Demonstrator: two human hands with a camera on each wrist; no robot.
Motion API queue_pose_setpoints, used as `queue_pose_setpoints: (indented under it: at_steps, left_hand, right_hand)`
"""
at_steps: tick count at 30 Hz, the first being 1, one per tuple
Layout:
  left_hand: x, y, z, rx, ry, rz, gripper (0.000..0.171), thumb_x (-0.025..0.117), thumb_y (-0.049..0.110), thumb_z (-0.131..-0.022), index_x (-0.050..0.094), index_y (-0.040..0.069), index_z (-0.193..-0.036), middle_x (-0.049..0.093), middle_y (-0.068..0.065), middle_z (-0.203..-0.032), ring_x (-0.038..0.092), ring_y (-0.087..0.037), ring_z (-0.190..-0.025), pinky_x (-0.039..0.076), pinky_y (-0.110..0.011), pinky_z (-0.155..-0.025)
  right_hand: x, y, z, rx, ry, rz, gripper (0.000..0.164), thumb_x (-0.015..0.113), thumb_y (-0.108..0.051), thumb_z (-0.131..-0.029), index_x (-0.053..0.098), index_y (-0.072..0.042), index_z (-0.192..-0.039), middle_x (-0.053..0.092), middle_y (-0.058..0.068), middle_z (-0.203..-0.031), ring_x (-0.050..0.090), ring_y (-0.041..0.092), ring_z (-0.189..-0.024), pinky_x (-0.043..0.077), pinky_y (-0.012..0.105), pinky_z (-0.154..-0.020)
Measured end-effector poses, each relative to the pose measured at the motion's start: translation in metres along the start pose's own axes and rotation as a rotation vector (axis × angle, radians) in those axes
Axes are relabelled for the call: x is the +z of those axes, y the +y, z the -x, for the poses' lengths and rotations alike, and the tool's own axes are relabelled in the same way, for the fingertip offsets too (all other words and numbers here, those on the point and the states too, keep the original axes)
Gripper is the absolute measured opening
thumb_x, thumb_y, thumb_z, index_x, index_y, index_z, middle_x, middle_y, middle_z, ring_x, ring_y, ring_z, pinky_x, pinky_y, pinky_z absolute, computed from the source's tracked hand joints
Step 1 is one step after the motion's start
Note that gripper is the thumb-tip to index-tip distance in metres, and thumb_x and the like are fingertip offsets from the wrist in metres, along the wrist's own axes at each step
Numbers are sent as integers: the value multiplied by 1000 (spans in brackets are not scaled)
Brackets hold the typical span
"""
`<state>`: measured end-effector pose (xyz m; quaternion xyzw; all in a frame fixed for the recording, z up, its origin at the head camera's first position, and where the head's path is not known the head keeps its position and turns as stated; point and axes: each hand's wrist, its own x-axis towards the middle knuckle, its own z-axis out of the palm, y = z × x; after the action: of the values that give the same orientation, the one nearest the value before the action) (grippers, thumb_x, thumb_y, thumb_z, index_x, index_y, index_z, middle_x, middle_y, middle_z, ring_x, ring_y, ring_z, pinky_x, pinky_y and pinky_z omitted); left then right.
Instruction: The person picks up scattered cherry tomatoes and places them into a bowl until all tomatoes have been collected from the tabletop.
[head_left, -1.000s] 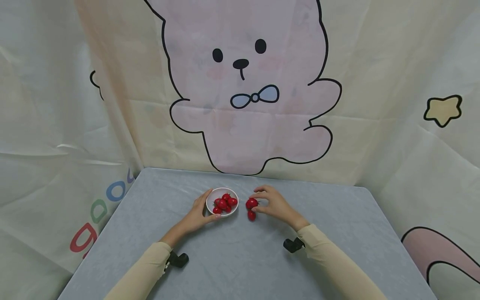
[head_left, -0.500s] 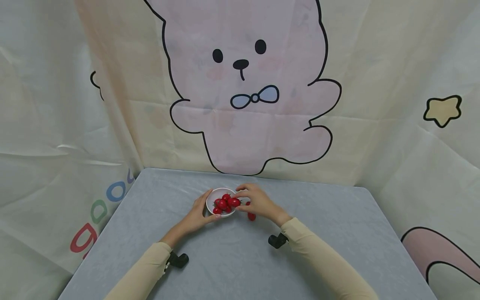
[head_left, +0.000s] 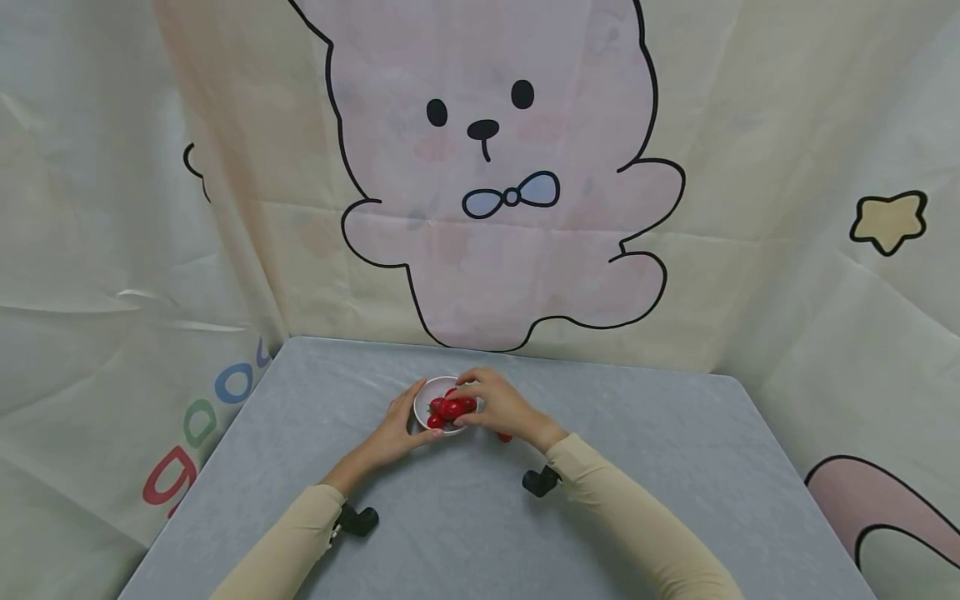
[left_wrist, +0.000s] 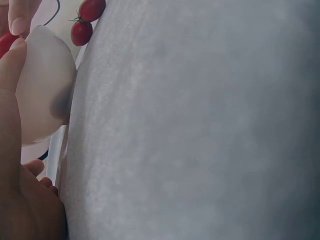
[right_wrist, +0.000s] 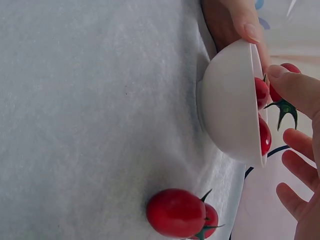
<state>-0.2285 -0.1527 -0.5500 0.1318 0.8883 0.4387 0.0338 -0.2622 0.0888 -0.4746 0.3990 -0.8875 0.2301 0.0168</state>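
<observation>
A small white bowl (head_left: 423, 395) holds several red cherry tomatoes (head_left: 436, 422). My left hand (head_left: 394, 430) grips it from the left, thumb on the near side and fingers round the far side. Above the bowl, my right hand (head_left: 501, 405) pinches a cherry tomato (right_wrist: 275, 95) between thumb and fingers; its green stem end faces the palm in the right wrist view. The other right fingers are spread apart. Two more cherry tomatoes (right_wrist: 175, 213) lie on the table right of the bowl, mostly hidden behind my right hand in the head view.
A grey-blue cloth covers the table (head_left: 450, 533). Behind it hangs a curtain (head_left: 750, 250) printed with a pink bear. Each wrist carries a small black camera (head_left: 542, 481) near the beige sleeve (head_left: 630, 508).
My right hand has picked up a cherry tomato from the table and carried it left over the bowl. The left hand and the bowl have stayed in place.
</observation>
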Motion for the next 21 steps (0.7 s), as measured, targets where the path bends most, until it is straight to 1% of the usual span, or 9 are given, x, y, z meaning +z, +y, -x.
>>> queue_pose_setpoints:
  at_steps: [5, 8, 12, 16, 21]
  left_hand:
    - [0, 2, 1, 2, 1, 1, 103, 77, 52, -80, 15, 28, -159, 26, -14, -162, 22, -36, -149, 30, -64, -114]
    - [0, 3, 1, 16, 4, 0, 103, 77, 50, -81, 15, 24, -159, 26, -15, -161, 21, -37, -150, 30, -64, -115]
    - [0, 3, 1, 25, 7, -4, 102, 78, 47, -82, 16, 21, -159, 25, -16, -162, 20, -38, -150, 29, -62, -116]
    - [-1, 4, 2, 12, 4, -2, 102, 77, 48, -82, 16, 22, -159, 24, -15, -162, 20, -37, -150, 29, -63, -116]
    - [0, 3, 1, 15, 3, -2, 102, 77, 49, -82, 16, 23, -159, 24, -16, -162, 20, -38, -150, 29, -64, -115]
  right_hand:
    - [4, 0, -2, -6, -8, 46, 41, 82, -38, -80, 73, -25, -119, 62, 4, -130, 54, 23, -122, 47, 45, -102]
    - [6, 0, -3, -7, -14, 58, 41, 82, -38, -81, 73, -26, -119, 62, 3, -130, 53, 22, -121, 47, 44, -102]
    - [8, -1, -3, -12, -16, 54, 39, 82, -34, -81, 73, -25, -118, 61, 4, -130, 52, 22, -122, 47, 44, -102]
    - [7, -3, -2, -5, -11, 48, 39, 82, -33, -81, 73, -24, -118, 61, 3, -130, 52, 22, -122, 47, 45, -103]
    - [6, -4, -1, -7, -8, 34, 39, 82, -32, -81, 73, -23, -118, 62, 4, -130, 52, 23, -122, 46, 47, -103]
